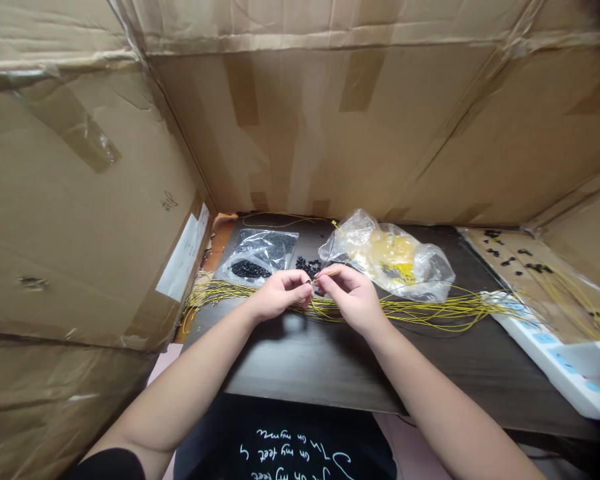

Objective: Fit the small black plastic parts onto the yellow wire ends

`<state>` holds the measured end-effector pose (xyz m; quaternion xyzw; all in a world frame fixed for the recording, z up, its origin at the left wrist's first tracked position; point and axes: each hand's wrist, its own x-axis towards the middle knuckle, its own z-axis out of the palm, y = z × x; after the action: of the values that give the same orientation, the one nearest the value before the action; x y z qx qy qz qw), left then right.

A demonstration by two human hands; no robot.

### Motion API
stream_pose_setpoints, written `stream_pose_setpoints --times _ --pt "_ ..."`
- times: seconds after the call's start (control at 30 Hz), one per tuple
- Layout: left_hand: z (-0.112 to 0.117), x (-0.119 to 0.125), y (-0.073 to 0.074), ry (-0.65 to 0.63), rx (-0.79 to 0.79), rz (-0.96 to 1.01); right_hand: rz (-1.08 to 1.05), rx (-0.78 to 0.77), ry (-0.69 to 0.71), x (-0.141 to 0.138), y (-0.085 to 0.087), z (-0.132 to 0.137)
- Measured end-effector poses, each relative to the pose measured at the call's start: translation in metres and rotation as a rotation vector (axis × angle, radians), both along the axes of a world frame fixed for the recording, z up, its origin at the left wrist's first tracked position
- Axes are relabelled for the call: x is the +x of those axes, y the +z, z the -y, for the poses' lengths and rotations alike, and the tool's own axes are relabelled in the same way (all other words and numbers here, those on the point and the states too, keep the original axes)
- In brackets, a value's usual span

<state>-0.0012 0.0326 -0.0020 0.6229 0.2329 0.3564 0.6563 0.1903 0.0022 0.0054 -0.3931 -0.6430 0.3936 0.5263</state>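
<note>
Above the dark table, my left hand (280, 295) and my right hand (351, 297) meet fingertip to fingertip. The left thumb and fingers pinch a small black part (309, 283), mostly hidden by the fingertips. In my right hand, thumb and forefinger are closed on a thin yellow wire near that part; the exact join between the two is too small to make out. Beneath both hands a long bundle of yellow wires (430, 312) lies across the table. Just beyond my fingers sits a pile of small black parts (307, 265).
A clear bag of black pieces (260, 257) lies at the back left. Further right is a crumpled plastic bag (390, 260) with yellow contents. A white power strip (550, 353) runs along the right edge, beside loose black pieces (537, 268) on cardboard. Cardboard walls (300, 133) surround the table.
</note>
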Motion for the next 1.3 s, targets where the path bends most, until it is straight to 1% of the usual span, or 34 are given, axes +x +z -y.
stream_pose_setpoints --times 0.1,0.2,0.33,0.47,0.57,0.67,0.83,1.0,1.13,1.3 --pt "0.0 0.001 0.0 -0.005 -0.002 0.025 -0.012 0.027 -0.032 -0.001 -0.002 0.001" --pt "-0.001 0.002 -0.002 0.023 -0.02 0.052 0.037 0.132 -0.117 -0.002 -0.002 0.004" --pt "-0.001 0.003 -0.005 0.028 -0.044 0.075 0.117 0.286 -0.212 -0.004 0.0 0.007" --pt "0.001 0.005 -0.004 0.035 0.003 0.05 0.186 0.458 -0.273 -0.007 0.004 0.01" --pt "0.002 0.006 -0.003 0.05 0.053 0.015 0.229 0.552 -0.292 -0.009 0.007 0.013" --pt "0.003 0.006 -0.002 0.057 0.066 0.004 0.28 0.596 -0.314 -0.009 0.008 0.016" --pt "0.006 0.008 -0.003 0.075 0.023 0.03 0.38 0.684 -0.38 -0.006 0.006 0.018" --pt "0.007 0.009 -0.002 0.07 0.029 0.059 0.374 0.74 -0.375 -0.006 0.004 0.017" --pt "0.008 0.01 -0.001 0.062 0.056 0.042 0.347 0.741 -0.373 -0.01 0.003 0.019" --pt "0.009 0.011 0.0 0.092 0.052 0.025 0.359 0.704 -0.368 -0.011 -0.001 0.02"
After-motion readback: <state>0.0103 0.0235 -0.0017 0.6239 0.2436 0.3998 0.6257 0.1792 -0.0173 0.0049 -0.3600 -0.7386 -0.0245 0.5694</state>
